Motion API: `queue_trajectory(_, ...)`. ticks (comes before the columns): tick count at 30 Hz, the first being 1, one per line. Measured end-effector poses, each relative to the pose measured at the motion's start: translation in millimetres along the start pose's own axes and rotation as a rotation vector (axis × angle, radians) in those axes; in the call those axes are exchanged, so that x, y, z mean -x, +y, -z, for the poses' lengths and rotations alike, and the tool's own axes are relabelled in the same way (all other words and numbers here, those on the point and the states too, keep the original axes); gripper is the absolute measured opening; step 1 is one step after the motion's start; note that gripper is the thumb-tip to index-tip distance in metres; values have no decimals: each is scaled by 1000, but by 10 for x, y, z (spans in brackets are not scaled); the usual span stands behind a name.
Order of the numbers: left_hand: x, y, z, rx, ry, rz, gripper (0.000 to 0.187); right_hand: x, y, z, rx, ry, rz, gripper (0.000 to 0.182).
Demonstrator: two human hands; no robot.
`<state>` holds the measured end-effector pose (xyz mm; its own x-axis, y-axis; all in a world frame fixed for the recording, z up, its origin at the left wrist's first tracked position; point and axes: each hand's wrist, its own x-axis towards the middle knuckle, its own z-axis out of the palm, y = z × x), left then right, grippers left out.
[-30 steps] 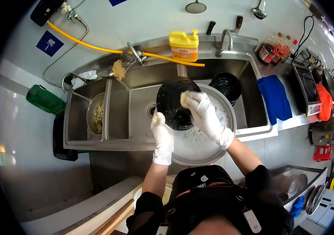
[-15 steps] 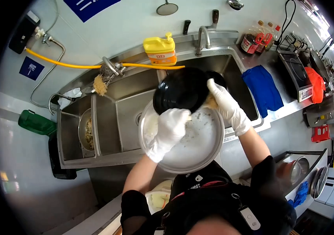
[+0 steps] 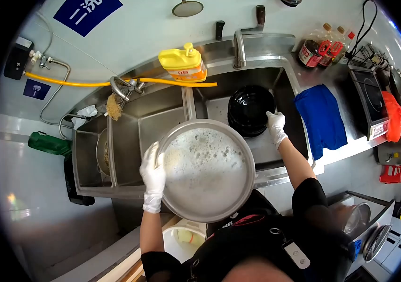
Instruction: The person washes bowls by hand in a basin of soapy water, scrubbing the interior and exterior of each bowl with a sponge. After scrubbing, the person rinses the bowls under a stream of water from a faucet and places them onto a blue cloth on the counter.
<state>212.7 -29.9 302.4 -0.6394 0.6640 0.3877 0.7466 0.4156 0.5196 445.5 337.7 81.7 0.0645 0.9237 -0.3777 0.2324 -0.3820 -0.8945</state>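
Observation:
Black bowls (image 3: 251, 105) stand stacked in the right sink compartment. My right hand (image 3: 276, 126), in a white glove, is closed on the right rim of the top bowl. A wide metal basin (image 3: 249, 188) of cloudy, foamy water rests at the sink's front edge. My left hand (image 3: 153, 171), also gloved, lies along the basin's left rim with fingers stretched out and thumb slightly apart. A pale yellowish patch shows in the water beside it; what it is I cannot make out.
A yellow jug (image 3: 183, 63) stands behind the sink near a yellow hose (image 3: 177, 83) and a faucet (image 3: 240, 51). A blue cloth (image 3: 321, 120) hangs over the right counter edge. Sauce bottles (image 3: 312, 49) stand at the back right. A pot (image 3: 102, 155) sits in the left compartment.
The black bowl moved from above the basin to the stack in the right compartment, with my right hand on it. My left hand let go of it and moved left to the basin's rim.

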Motion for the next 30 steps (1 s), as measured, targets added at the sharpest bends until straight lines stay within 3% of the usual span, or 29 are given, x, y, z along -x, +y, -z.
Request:
queue_trajectory(2, 216, -342, 104, -58, -11, 149, 29, 99, -29, 20, 236, 125, 36, 42)
queue_trajectory(5, 540, -574, 197, -77, -66, 383, 30, -75, 81, 143, 285, 108, 136, 49)
queue_trajectory(6, 639, -633, 236, -81, -114, 504, 31, -134, 88, 207, 314, 142, 215, 50)
queue_trajectory(7, 802, -818, 208, -93, -100, 465, 32, -39, -50, 264, 297, 193, 401, 40)
queue_trajectory(9, 1056, -1053, 134, 29, -103, 566, 32, 527, -685, 378, -24, -7, 301, 28)
queue_trajectory(10, 941, -742, 205, 9, -162, 637, 32, 873, -995, 425, -59, -135, 276, 24)
queue_trajectory(11, 1103, -924, 109, 126, -100, 677, 30, 1191, -1227, 459, -94, -262, 248, 20)
queue_trajectory(14, 1030, -710, 113, 358, -90, 758, 26, 1949, -1497, 476, -29, -645, 184, 19)
queue_trajectory(15, 979, -617, 125, 231, -101, 725, 21, 2092, -1439, 449, 7, -777, 211, 16)
queue_trajectory(17, 1046, -722, 19, 273, -88, 789, 19, 2278, -1209, 340, 275, -766, 467, 15)
queue_trajectory(19, 1094, -749, -37, 350, -8, 760, 18, 2324, -1193, 255, 603, -370, 1239, 14)
queue_trajectory(20, 1085, -720, -47, 398, 17, 772, 18, 2210, -876, 247, 591, -376, 1093, 13)
queue_trajectory(21, 1082, -715, -48, 449, 38, 785, 18, 2189, -848, 257, 519, -590, 623, 15)
queue_trajectory(23, 1090, -787, -46, 431, 1, 753, 17, 2249, -852, 180, 543, -527, 616, 15)
queue_trajectory(25, 1027, -900, -53, 469, 15, 762, 16, 2213, -764, 65, 479, -435, 473, 15)
queue_trajectory(27, 925, -984, 4, 621, -13, 852, 15, 2265, -747, -68, 480, -423, 539, 14)
queue_trajectory(29, 835, -1105, 68, 673, -11, 916, 15, 2377, -848, -213, 433, -396, 405, 14)
queue_trajectory(30, 798, -1190, 107, 687, -18, 909, 14, 2405, -869, -312, 433, -370, 448, 13)
